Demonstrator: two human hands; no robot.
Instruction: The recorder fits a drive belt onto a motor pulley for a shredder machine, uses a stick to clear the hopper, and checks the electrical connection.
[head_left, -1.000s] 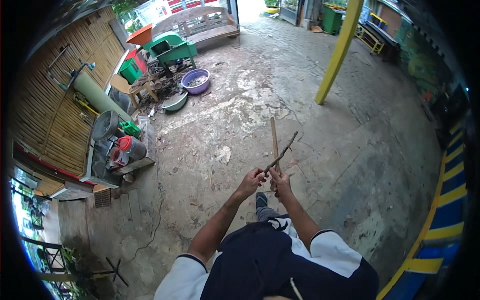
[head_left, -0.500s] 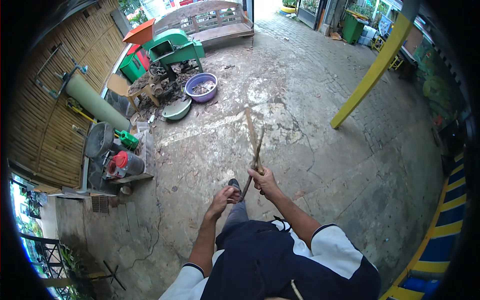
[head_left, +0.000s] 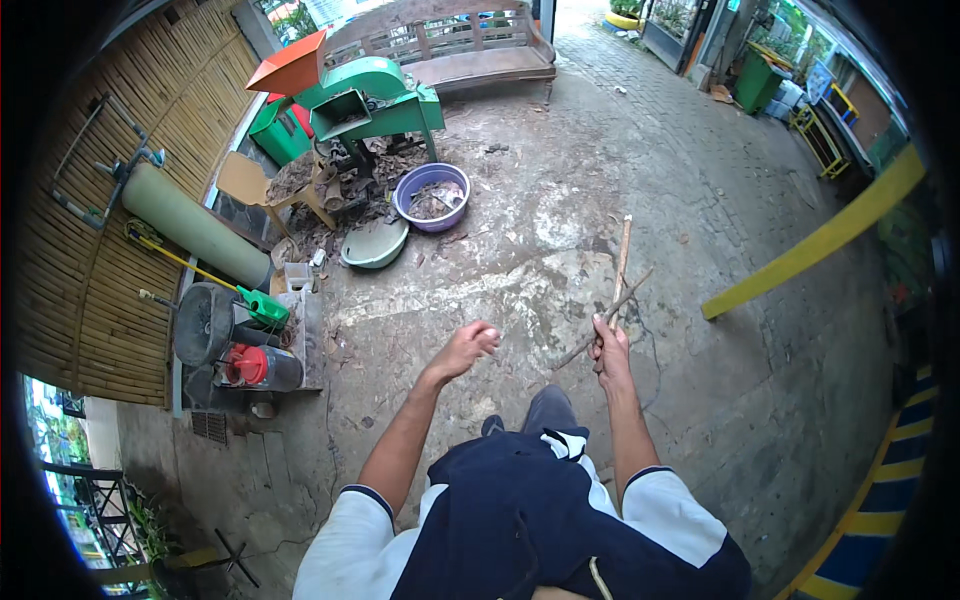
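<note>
My right hand (head_left: pixel 610 352) is closed around a pair of sticks, out in front of my right side. The paler, straight stick (head_left: pixel 624 252) points away from me. Across it lies a darker, thinner stick (head_left: pixel 580 350), its lower end slanting down to the left. My left hand (head_left: pixel 466 352) is off to the left, apart from the sticks, in the air over the concrete floor. Its fingers are curled in, and whether anything small is inside them is hidden.
At the far left stands a green shredder (head_left: pixel 370 105) with an orange hopper. Near it are a purple basin (head_left: pixel 432 197) holding debris, a pale green basin (head_left: pixel 375 245) and a wooden chair (head_left: pixel 245 180). A bench (head_left: pixel 480 68) stands behind. A yellow post (head_left: pixel 810 235) rises at right.
My left hand has come away from the sticks and moved up. The right hand has carried them to the right. The view has shifted, and my feet have changed place.
</note>
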